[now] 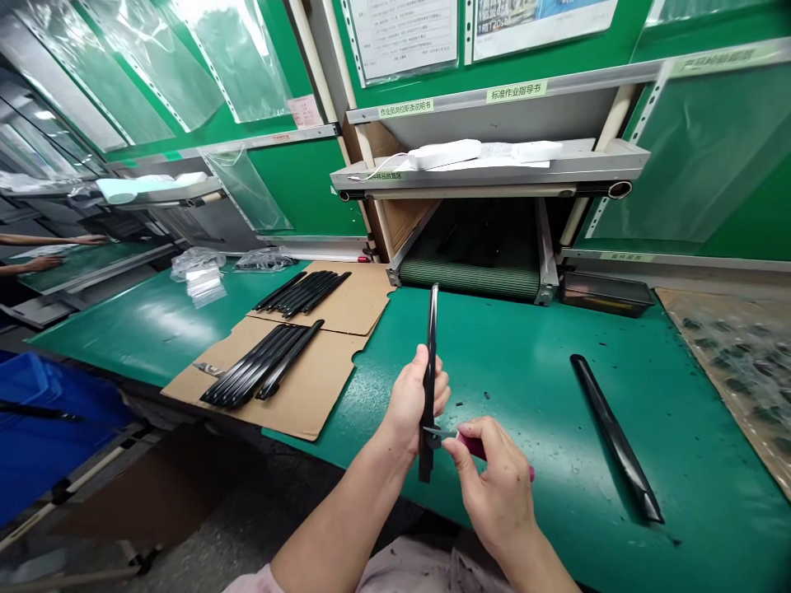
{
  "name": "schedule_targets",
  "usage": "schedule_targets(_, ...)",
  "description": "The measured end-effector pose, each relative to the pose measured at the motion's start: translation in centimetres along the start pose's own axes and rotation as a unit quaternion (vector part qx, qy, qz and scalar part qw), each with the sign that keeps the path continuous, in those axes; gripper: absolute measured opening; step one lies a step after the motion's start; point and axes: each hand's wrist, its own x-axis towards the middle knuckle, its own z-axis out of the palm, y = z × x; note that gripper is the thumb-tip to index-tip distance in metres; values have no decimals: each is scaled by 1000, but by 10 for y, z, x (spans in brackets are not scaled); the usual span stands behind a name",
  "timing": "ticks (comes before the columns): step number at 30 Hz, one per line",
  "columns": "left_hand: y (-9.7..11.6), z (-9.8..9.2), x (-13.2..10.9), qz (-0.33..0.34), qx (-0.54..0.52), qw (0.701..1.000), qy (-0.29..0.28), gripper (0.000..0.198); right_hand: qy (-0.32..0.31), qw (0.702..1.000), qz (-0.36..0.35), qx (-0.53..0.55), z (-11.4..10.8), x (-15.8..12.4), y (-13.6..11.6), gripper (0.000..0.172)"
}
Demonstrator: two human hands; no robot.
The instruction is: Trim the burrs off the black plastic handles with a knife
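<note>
My left hand [415, 397] is closed round a glossy black plastic strip [432, 329], held upright above the green table. In my right hand [499, 473] is a small knife [473, 445] with a pinkish-red handle. Its thin blade touches the lower part of the strip, where a small dark tab sticks out. A similar black strip [611, 432] lies slanted on the table to the right. Several more strips rest in two groups on cardboard at the left, a nearer group [259, 366] and a farther group [302, 292].
Cardboard sheets [321, 387] cover part of the green table [525, 362]. A conveyor belt [473, 276] ends at the back, beside a dark tray [606, 294]. Bagged parts [741, 354] lie far right. Blue bins [55, 420] stand at lower left. Another person's hands [46, 262] show far left.
</note>
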Motion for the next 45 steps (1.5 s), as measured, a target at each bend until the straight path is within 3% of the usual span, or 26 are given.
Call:
schedule_targets(3,-1,4,-5,11,-15,1000,8,41,113,991,52,-40,1,6,5,15)
schedule_targets(4,-1,6,-7,19,-21,1000,10,40,125,988,87,-38,0,9,5,19)
schedule_targets(6,-3,10,-10,46,-32,998,23,39,58,987,149,8,-3,16,4,25)
schedule_targets(9,-4,14,-12,124,-40,989,64,38,-124,969,177,119,-8,26,-4,32)
schedule_targets(11,-4,15,-14,174,-47,981,68,39,-166,956,188,154,-12,36,-8,36)
schedule_targets(13,-5,12,-17,199,-37,979,41,34,-154,960,189,137,-20,49,-7,37)
schedule_targets(16,-9,2,-23,208,36,977,-2,20,-90,980,174,20,-39,67,-2,34)
schedule_targets(19,-15,-8,-24,272,76,959,30,9,-31,983,179,-38,-50,71,-1,45)
schedule_targets(23,-23,-10,-21,389,91,913,79,5,16,976,209,53,-35,55,-3,39)
schedule_targets(27,-26,-5,-21,466,129,872,72,3,39,955,262,135,-14,38,-2,34)
schedule_targets(31,-27,-2,-22,515,150,841,71,3,40,946,271,171,-7,36,-3,32)
schedule_targets(36,-27,-6,-22,521,156,837,64,3,81,970,210,95,-3,32,-5,24)
schedule_targets(39,-25,-7,-26,507,145,848,56,3,164,982,82,-38,-1,30,0,15)
schedule_targets(42,-19,-5,-31,461,130,876,63,2,252,958,-17,-134,-11,35,7,16)
schedule_targets(45,-10,0,-34,381,126,911,90,11,268,952,27,-142,-31,46,11,20)
